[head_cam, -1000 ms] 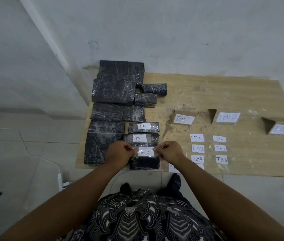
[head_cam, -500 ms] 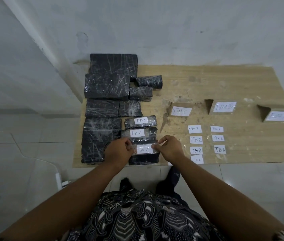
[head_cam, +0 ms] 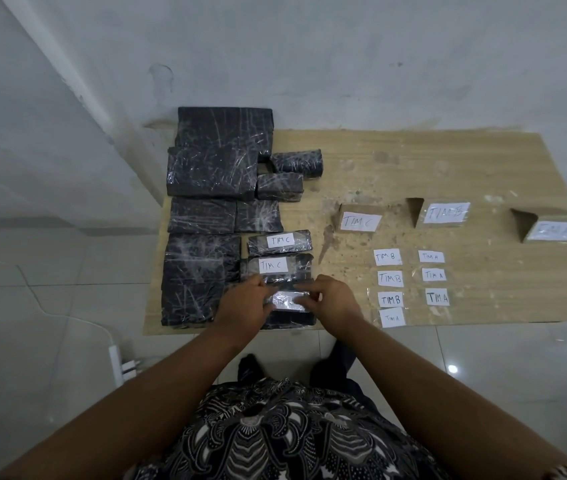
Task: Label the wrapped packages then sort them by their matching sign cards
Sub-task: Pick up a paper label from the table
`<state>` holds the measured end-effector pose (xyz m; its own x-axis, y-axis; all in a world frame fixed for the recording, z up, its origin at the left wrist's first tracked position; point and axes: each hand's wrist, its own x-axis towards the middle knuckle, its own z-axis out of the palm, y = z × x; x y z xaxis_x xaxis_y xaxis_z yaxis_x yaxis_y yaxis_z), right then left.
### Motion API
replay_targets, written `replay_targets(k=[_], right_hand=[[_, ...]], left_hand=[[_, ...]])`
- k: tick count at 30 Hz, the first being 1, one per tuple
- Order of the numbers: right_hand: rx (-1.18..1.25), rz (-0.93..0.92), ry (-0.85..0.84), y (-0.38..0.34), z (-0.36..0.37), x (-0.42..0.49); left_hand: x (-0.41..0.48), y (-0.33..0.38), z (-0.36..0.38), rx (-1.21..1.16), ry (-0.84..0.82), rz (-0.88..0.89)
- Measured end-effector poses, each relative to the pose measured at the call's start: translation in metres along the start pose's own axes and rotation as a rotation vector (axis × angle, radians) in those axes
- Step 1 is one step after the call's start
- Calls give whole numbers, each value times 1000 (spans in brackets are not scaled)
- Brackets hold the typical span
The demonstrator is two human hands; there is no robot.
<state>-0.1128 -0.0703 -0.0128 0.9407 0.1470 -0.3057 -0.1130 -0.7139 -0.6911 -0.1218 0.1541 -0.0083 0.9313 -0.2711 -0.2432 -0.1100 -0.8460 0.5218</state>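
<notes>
Head view: the package (head_cam: 289, 318) lies at the near edge of the board (head_cam: 483, 174), left of middle. It is a small black block under shiny, creased clear film, just below two TIM C packages (head_cam: 258, 244). A white label (head_cam: 287, 301), its writing blurred, sits on top. The left hand (head_cam: 244, 306) and right hand (head_cam: 335, 303) pinch its ends with curled fingers.

Scuffed white wall (head_cam: 344, 46), glossy tile floor (head_cam: 32, 323) w/ wood board (head_cam: 413, 161), pwr strip (head_cam: 115, 362)
</notes>
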Motion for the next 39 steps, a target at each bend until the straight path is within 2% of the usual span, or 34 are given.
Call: replay_targets(k=[4, 8, 14, 20, 24, 31, 37, 39], right_hand=[[-122, -31, -4, 4, 7, 2], [-192, -138, 41, 7, 7, 3], [-339, -206, 59, 20, 10, 6], [-439, -267, 106, 32, 7, 6], [-316, -146, 65, 32, 3, 8], [181, 124, -21, 34, 2, 2], [430, 290, -114, 32, -4, 10], [441, 307, -141, 31, -7, 10]], left_hand=[[2, 1, -1, 79, 3, 9], [4, 4, -2, 156, 0, 16], [-2, 8, -1, 183, 28, 13], [-3, 10, -4, 311, -4, -41], [-2, 12, -8, 385, -25, -39], [-2, 14, -9, 457, -80, -55], [1, 18, -9, 544, -138, -108], [-1, 20, -10, 547, -130, -108]])
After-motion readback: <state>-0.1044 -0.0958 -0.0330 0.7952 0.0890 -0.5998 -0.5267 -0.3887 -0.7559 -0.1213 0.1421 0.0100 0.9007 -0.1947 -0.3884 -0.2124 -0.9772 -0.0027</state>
